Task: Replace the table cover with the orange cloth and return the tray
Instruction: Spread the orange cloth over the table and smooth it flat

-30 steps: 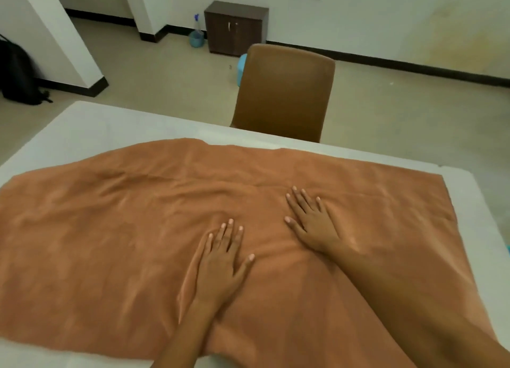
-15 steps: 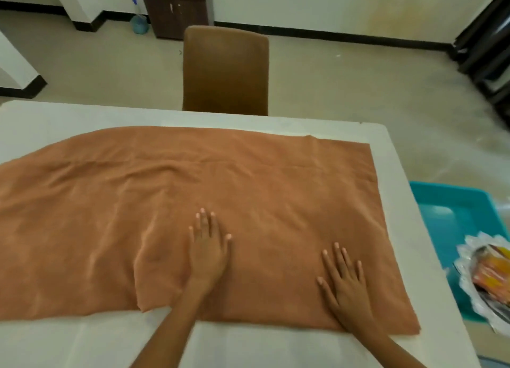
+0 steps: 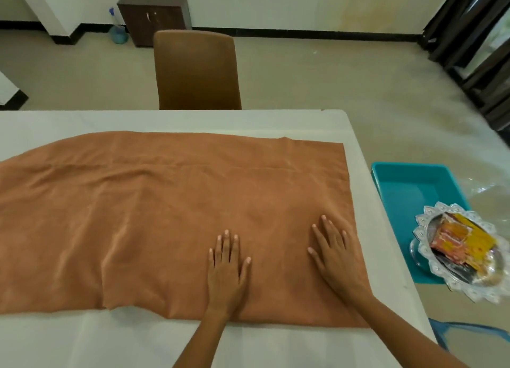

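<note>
The orange cloth [image 3: 154, 216] lies spread over the white table [image 3: 367, 202], with shallow wrinkles on its left half. My left hand [image 3: 226, 268] presses flat on the cloth near its front edge, fingers straight. My right hand [image 3: 334, 254] lies flat on the cloth close to its right edge, fingers spread. A silver scalloped tray [image 3: 463, 251] holding orange and yellow packets sits off the table to the right, resting partly on a teal bin.
A brown chair [image 3: 196, 69] stands behind the table's far edge. The teal bin [image 3: 408, 191] sits on the floor right of the table. A dark cabinet [image 3: 154, 17] and a blue bottle [image 3: 118, 31] stand by the far wall. Dark curtains [image 3: 474, 36] hang at upper right.
Both hands have slid rightward over the cloth, the right one from its middle out to the right edge. My view has turned right, bringing the teal bin and silver tray into sight.
</note>
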`<action>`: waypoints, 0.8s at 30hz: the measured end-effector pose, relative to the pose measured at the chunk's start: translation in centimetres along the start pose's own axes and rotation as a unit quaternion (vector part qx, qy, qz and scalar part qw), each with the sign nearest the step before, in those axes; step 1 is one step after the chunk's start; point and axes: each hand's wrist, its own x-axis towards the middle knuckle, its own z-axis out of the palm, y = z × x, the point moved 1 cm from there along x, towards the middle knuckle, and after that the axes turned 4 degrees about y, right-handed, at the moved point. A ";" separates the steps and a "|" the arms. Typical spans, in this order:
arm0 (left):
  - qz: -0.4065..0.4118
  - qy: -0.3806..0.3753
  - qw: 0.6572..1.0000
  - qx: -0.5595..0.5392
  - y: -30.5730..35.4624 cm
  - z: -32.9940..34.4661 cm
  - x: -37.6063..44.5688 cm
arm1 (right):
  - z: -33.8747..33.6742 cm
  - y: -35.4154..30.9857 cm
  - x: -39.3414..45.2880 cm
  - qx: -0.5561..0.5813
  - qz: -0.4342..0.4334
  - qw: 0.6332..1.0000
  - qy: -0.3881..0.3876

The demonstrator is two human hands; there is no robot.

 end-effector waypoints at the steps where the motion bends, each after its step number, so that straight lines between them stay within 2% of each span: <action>1: -0.010 0.000 1.000 -0.003 0.7 0.2 0.0 | 0.1 0.7 0.4 -0.002 -0.003 1.000 -0.007; 7: 0.043 -0.010 0.999 -0.019 8.7 1.0 3.3 | 0.7 2.6 1.7 0.040 -0.046 0.998 -0.024; 9: 0.059 -0.008 0.998 -0.016 11.5 1.3 5.3 | 0.4 3.2 2.5 0.100 -0.048 0.994 -0.006; 12: 0.086 -0.027 0.996 0.001 14.4 2.1 8.8 | -1.2 4.4 4.8 0.238 -0.052 0.969 0.038; 14: 0.095 -0.046 0.994 0.017 15.5 3.0 11.1 | -2.3 5.3 6.9 0.270 -0.070 0.958 0.066; 16: 0.078 -0.076 0.993 0.038 16.2 4.1 12.7 | -2.5 6.4 9.8 0.306 -0.069 0.949 0.044; 19: 0.042 -0.105 0.992 0.061 16.4 5.5 13.9 | -1.2 7.8 14.9 0.221 -0.076 0.972 0.018; 21: 0.041 -0.106 0.991 0.072 16.1 5.9 14.2 | -0.5 8.3 18.2 0.158 -0.076 0.985 0.005; 24: 0.056 -0.102 0.988 0.106 15.7 6.0 14.5 | -0.2 8.2 22.3 0.124 -0.053 0.991 0.016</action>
